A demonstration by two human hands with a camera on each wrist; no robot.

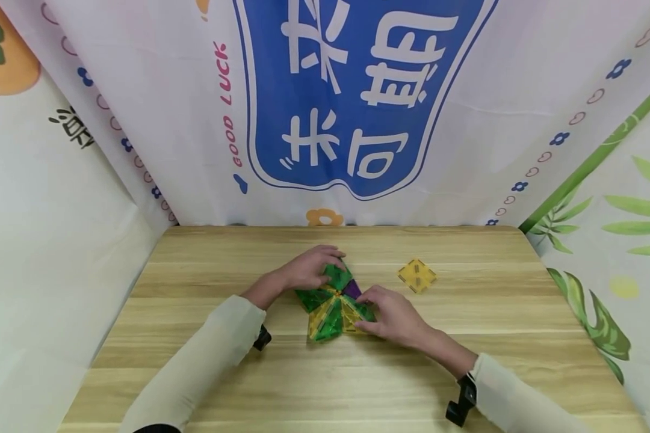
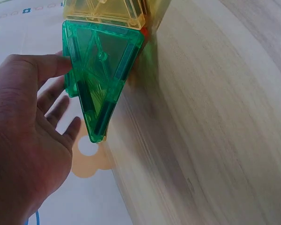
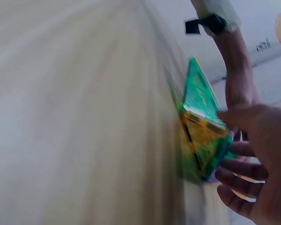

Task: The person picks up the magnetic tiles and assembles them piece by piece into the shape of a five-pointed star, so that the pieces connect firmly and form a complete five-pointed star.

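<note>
In the head view, a raised cluster of magnetic tiles [image 1: 325,322] stands on the table, its green, yellow and purple pieces meeting at a central point. My left hand [image 1: 310,269] holds the green tile at its far left side, thumb and fingers on different edges. The left wrist view shows that thumb against a green triangular tile [image 2: 103,61], below a yellow one [image 2: 103,10]. At the cluster's right side, my right hand [image 1: 395,316] grips a green tile between thumb and fingers. In the right wrist view a yellow tile [image 3: 203,136] sits beside the right fingers.
A single yellow square tile [image 1: 417,275] lies flat to the right of the cluster. The wooden table [image 1: 222,385] meets a printed white curtain [image 1: 195,150] at its back edge. Dark camera mounts [image 1: 460,404] sit on both wrists.
</note>
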